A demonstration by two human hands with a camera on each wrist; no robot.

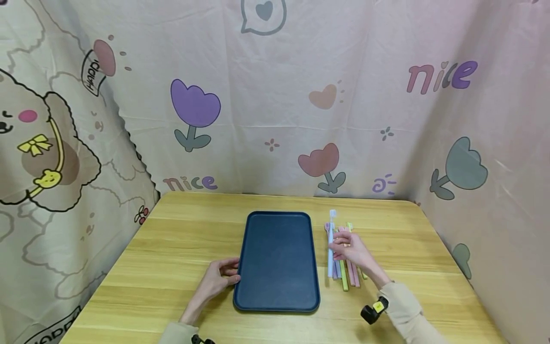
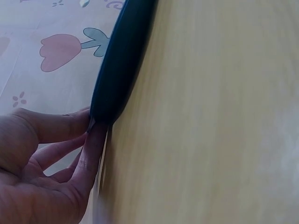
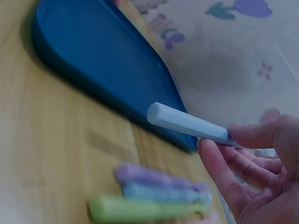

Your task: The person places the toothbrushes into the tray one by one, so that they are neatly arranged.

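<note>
A dark blue rectangular tray (image 1: 277, 263) lies on the wooden table. My left hand (image 1: 216, 278) pinches its left rim between thumb and fingers; the left wrist view shows the thumb on the tray edge (image 2: 122, 60) and a finger beneath. To the right of the tray, my right hand (image 1: 354, 251) pinches a light blue toothbrush (image 1: 330, 267) by its handle. In the right wrist view that toothbrush (image 3: 182, 123) is raised above the table. Below it lie several more toothbrushes, among them a purple one (image 3: 154, 177) and a green one (image 3: 135, 209).
The wooden table (image 1: 172, 239) extends around the tray on all sides. Patterned cloth (image 1: 266, 95) hangs behind it and along the left and right sides. A small black device (image 1: 373, 311) is strapped at the right wrist.
</note>
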